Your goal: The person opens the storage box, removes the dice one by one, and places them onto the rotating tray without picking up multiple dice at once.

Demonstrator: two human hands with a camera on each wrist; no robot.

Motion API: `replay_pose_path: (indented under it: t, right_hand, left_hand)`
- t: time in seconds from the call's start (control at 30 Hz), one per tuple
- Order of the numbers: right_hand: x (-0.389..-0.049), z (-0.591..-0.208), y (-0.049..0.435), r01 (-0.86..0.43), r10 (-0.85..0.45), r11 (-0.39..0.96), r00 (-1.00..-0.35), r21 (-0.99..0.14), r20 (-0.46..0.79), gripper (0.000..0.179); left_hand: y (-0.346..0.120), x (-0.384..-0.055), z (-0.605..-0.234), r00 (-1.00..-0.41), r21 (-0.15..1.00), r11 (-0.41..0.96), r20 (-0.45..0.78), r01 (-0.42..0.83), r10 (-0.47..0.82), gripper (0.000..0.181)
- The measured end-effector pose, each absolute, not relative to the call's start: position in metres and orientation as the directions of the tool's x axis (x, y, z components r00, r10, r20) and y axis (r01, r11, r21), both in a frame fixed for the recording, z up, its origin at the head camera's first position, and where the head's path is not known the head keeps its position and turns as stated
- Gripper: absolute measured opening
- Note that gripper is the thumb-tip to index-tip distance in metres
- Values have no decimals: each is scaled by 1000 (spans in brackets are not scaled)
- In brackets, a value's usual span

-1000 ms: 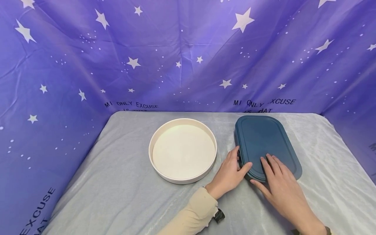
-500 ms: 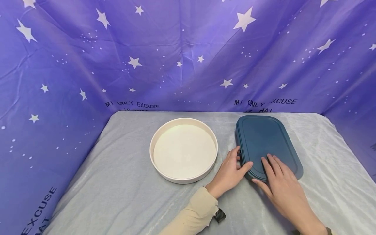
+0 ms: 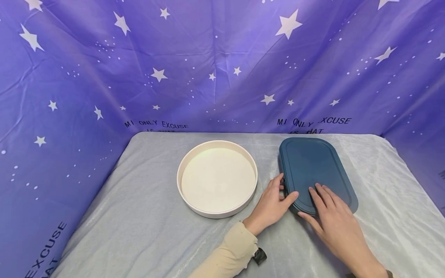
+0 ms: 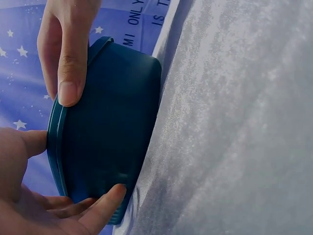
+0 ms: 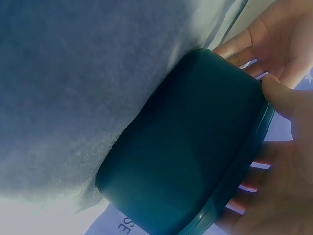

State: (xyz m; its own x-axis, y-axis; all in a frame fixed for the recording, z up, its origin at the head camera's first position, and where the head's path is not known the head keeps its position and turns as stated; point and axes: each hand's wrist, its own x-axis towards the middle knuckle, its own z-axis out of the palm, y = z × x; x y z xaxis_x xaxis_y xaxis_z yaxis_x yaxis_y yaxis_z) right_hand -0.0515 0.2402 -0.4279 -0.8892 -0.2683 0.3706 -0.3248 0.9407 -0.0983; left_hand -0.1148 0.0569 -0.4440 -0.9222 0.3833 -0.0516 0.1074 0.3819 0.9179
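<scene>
A dark teal box with a lid (image 3: 309, 166) and rounded corners lies on the cloth at the right in the head view. My left hand (image 3: 269, 206) rests at its near left corner, thumb on the lid's edge and fingers along the side wall. My right hand (image 3: 335, 227) lies with straight fingers on the lid's near end. In the left wrist view, the right thumb (image 4: 71, 81) touches the lid rim from the front. The lid sits on the box (image 5: 186, 142), whose side wall fills much of the right wrist view.
A round cream tray (image 3: 218, 179) with a low wall stands left of the box. Both are on a pale grey cloth (image 3: 139, 216) over the table. A purple curtain (image 3: 215, 58) with white stars hangs behind and at both sides.
</scene>
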Motion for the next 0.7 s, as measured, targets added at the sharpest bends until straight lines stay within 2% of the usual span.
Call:
replay_pose_path:
  t: [0.7]
  right_hand:
    - [-51, -425, 242, -318, -229, 930, -894, -185, 385, 76]
  left_hand:
    - [56, -113, -443, -916, 920, 379, -65, 99, 397, 72]
